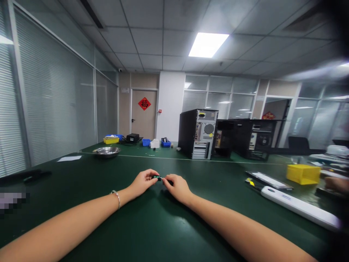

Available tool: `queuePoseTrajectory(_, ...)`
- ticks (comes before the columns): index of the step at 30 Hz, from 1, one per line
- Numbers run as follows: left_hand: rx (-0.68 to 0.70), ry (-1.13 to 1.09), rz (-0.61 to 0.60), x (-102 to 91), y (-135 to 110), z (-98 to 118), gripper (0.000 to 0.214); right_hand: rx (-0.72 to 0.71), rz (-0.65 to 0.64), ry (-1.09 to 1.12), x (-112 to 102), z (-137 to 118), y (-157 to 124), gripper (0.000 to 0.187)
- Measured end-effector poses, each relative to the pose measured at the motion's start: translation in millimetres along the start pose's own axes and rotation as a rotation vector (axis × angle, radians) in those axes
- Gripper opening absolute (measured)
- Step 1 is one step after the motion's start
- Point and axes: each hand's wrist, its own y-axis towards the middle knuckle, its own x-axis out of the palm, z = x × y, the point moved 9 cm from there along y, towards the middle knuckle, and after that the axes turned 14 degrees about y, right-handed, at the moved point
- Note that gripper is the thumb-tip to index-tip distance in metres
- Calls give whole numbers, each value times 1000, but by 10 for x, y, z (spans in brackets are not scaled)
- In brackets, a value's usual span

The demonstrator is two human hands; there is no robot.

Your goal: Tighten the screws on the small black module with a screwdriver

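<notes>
Both my arms stretch forward over the dark green table. My left hand and my right hand meet at the middle of the table. Together they pinch a small dark part with a green end between their fingertips. The part is too small to name. My left wrist wears a thin bracelet. Both hands rest close to the tabletop.
Two black computer towers stand behind the hands. A metal bowl and blue and yellow bins sit at far left. A yellow bin, a white long device and another person's hand lie at right.
</notes>
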Motion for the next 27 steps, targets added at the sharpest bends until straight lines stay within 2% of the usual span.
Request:
queuePoseTrajectory(5, 10, 4, 9, -20, 6, 2, 27, -2, 7, -14, -7, -2, -5, 27)
queuePoseTrajectory(9, -44, -25, 1, -30, -1, -22, 28, -15, -5, -8, 7, -2, -2, 27)
queuePoseTrajectory(16, -168, -179, -107, 48, -18, -138, 30, -60, -54, 0, 44, -39, 4, 29)
queuePoseTrajectory(21, -213, -247, -148, 76, -15, -242, 32, -84, -68, 27, 34, -70, -7, 31)
queuePoseTrajectory(27, -210, -284, -221, 126, -42, -234, 30, -136, -105, 57, 55, -139, -23, 31)
